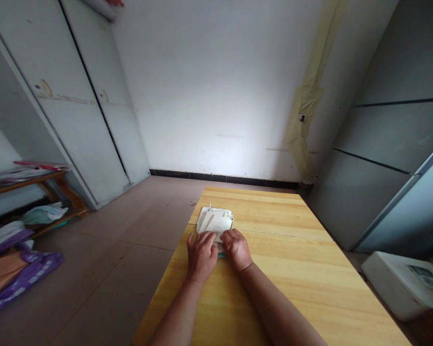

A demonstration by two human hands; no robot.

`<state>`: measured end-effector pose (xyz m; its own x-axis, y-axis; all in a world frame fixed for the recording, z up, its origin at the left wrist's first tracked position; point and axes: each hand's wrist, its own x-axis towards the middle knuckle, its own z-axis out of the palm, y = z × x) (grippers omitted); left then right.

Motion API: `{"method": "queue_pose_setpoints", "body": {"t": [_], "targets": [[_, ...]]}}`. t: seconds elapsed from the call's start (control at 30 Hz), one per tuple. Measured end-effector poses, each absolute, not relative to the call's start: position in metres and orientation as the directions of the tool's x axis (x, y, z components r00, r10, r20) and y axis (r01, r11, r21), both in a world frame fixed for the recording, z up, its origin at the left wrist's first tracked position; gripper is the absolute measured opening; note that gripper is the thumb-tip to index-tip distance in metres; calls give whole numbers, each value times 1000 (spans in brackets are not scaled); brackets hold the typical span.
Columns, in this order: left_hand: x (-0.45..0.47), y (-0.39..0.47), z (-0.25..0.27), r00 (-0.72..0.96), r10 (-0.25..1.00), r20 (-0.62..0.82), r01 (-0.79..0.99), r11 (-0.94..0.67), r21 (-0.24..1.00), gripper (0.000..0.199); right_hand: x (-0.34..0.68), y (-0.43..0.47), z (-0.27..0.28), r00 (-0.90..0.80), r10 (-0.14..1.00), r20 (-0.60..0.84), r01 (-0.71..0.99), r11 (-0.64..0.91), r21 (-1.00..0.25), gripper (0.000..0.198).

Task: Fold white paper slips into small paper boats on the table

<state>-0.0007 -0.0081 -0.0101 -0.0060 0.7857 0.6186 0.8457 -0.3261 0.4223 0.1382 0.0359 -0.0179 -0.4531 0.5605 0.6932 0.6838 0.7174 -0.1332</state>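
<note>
A small uneven stack of white paper sheets (216, 222) lies on the wooden table (292, 269) near its left edge. My left hand (202, 254) is closed at the stack's near left edge, fingers bent over the paper and thumb turned inward. Opposite it, my right hand (237, 247) has its fingers curled together, gripping the near right edge of the paper. Between the two hands a bit of teal (221, 255) shows beneath the paper; what it belongs to is hidden. My fingertips partly cover the sheets' near edge.
To the left are a pale cabinet (82, 105), a low wooden shelf (59, 190) with papers and cloth, and a purple bag (29, 274) on the floor. A white box (397, 283) stands right of the table, by a large grey cabinet (375, 192).
</note>
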Motion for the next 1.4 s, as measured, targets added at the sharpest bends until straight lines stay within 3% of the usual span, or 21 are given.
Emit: {"method": "queue_pose_setpoints", "body": {"t": [0.1,0.27,0.37,0.53,0.73,0.93,1.07,1.17,1.3,1.4], "targets": [[-3,-5,-14,-38,765,643,855,-308,416,40,138,37,-21,-447,549,707,681,721,-129,26],[-8,-1,-14,-71,734,675,849,-311,427,20,136,37,-21,-455,531,714,664,737,-125,27],[-8,-4,-10,-46,702,711,838,-360,410,18,142,32,-17,-476,508,718,624,770,-130,21],[8,-14,0,101,686,721,816,-471,335,20,171,16,-13,-408,470,783,576,798,-178,16],[30,-18,4,286,686,669,791,-563,240,21,201,2,-10,-458,486,744,599,787,-145,20],[26,-22,5,281,720,634,711,-600,367,23,201,-3,-8,-450,477,755,612,780,-127,32],[19,-29,9,298,735,609,652,-623,432,24,195,-8,-1,-474,450,757,599,795,-97,29],[11,-29,18,228,701,675,630,-635,446,21,184,-7,9,-421,449,788,610,783,-120,25],[-5,-20,26,119,642,758,610,-649,454,21,163,7,13,-361,448,818,592,787,-170,23],[-14,-11,17,85,654,751,656,-605,452,20,152,20,0,-320,574,754,579,748,-324,21]]}}
